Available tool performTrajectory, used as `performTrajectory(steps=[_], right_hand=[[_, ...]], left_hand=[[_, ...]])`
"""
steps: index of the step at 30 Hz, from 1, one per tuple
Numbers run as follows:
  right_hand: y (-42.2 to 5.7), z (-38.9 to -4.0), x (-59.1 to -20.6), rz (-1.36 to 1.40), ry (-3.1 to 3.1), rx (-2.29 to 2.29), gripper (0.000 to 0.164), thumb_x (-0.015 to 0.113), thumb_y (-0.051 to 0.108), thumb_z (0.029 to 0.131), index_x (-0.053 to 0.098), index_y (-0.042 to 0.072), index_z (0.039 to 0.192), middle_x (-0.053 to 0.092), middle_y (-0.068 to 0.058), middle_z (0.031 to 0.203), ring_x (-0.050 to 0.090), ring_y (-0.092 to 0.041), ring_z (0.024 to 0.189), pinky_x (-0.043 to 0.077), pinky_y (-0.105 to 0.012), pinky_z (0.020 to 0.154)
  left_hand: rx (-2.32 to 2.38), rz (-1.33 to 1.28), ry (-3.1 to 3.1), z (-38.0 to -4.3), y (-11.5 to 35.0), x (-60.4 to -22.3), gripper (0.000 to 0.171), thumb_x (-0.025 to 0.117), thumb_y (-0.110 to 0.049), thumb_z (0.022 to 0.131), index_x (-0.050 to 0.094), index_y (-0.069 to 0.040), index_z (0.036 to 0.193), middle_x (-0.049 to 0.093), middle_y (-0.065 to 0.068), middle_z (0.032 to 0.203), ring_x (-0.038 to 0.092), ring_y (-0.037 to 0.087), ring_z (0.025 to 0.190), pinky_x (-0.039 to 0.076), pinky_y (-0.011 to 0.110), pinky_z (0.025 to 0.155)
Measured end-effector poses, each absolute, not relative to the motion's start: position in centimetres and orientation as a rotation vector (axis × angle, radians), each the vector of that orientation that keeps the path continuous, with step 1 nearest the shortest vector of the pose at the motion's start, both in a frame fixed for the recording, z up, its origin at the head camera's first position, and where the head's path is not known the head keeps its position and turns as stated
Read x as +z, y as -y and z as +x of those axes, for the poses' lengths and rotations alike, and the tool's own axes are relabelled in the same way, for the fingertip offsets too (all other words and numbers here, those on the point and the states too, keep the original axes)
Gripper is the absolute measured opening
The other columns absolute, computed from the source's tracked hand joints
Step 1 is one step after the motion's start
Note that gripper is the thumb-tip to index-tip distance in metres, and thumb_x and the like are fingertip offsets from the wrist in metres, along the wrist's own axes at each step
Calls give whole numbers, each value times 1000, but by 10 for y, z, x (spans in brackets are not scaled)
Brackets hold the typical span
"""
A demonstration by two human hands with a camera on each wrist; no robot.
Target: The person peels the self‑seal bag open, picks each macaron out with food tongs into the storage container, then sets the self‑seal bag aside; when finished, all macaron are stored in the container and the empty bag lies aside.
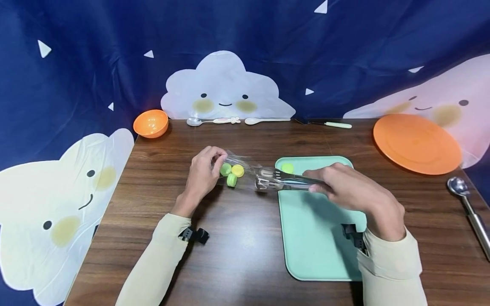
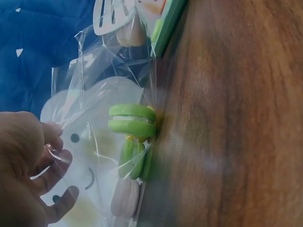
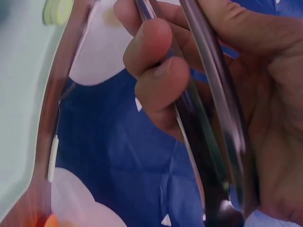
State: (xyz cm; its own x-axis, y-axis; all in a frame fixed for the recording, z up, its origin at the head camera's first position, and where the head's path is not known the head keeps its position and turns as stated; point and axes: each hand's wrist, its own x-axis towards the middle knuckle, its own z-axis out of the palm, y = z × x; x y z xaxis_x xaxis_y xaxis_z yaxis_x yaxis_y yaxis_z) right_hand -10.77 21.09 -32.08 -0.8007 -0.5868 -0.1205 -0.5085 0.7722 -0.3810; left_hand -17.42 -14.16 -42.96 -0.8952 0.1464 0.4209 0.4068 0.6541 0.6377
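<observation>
My left hand [image 1: 203, 174] pinches the edge of a clear plastic bag [image 1: 246, 163]. Inside the bag lie green macarons [image 2: 132, 120], a yellow macaron [image 1: 237, 171] and a pale macaron [image 2: 125, 197]. Metal tongs [image 1: 296, 180] are gripped in my right hand [image 1: 348, 189], its fingers curled round both arms. Their slotted head [image 2: 113, 16] is at the bag's mouth, and a pale beige macaron [image 2: 130, 36] shows beside it; whether the tongs clamp it I cannot tell. On the mint-green tray [image 1: 317, 238], under the tongs, lies a yellow-green macaron [image 1: 287, 168].
An orange bowl [image 1: 151, 124] stands at the back left. Along the back edge lie a metal spoon [image 1: 195, 122], a white spoon [image 1: 264, 120] and a green-handled utensil [image 1: 338, 125]. To the right are an orange plate [image 1: 417, 144] and a metal scoop [image 1: 468, 208].
</observation>
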Motion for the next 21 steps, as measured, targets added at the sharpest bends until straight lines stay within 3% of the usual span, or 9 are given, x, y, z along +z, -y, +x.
performTrajectory(steps=[4,7,10,12,14,18,21], right_hand=[[-224,-106,-319,-803,-2747,-508,29,71,18,104,74,12,133,77,4,105,64,-7,89,56,-34,81],[-235,-105,-318,-753,-2766,-512,37,70,21,105,71,8,139,80,-2,119,66,-7,92,59,-38,86],[-248,-103,-317,-684,-2792,-484,39,69,24,106,70,7,141,77,2,97,62,-4,79,56,-32,78],[-257,-103,-317,-626,-2804,-464,40,68,24,107,68,6,143,65,9,80,53,-3,70,50,-27,72],[-266,-103,-318,-584,-2824,-446,39,68,23,107,69,4,141,59,11,75,51,-5,68,47,-26,69],[-282,-107,-322,-480,-2835,-434,43,69,17,106,65,0,145,70,5,85,59,-12,77,51,-30,71],[-288,-112,-328,-424,-2831,-423,46,69,15,105,62,-5,146,76,-9,95,63,-19,82,55,-39,77]], left_hand=[[-1110,-465,2542,-174,142,-429,10,71,-16,105,75,-8,102,66,7,87,60,23,77,47,33,72],[-1106,-481,2549,-174,141,-429,9,71,-16,105,75,-8,102,67,7,89,62,22,80,49,32,73],[-1106,-503,2557,-173,140,-429,8,71,-15,104,76,-9,102,69,7,92,65,20,82,52,33,74],[-1114,-530,2561,-173,139,-429,9,71,-14,104,76,-8,102,70,7,93,66,20,84,56,36,75],[-1131,-564,2562,-172,139,-429,9,71,-14,104,76,-7,101,71,8,94,68,20,85,59,39,77],[-1136,-629,2566,-172,139,-430,9,71,-14,103,77,-8,100,72,8,97,70,20,87,59,37,75],[-1119,-669,2564,-172,140,-432,8,72,-13,102,77,-9,98,73,7,97,71,20,89,55,32,73]])
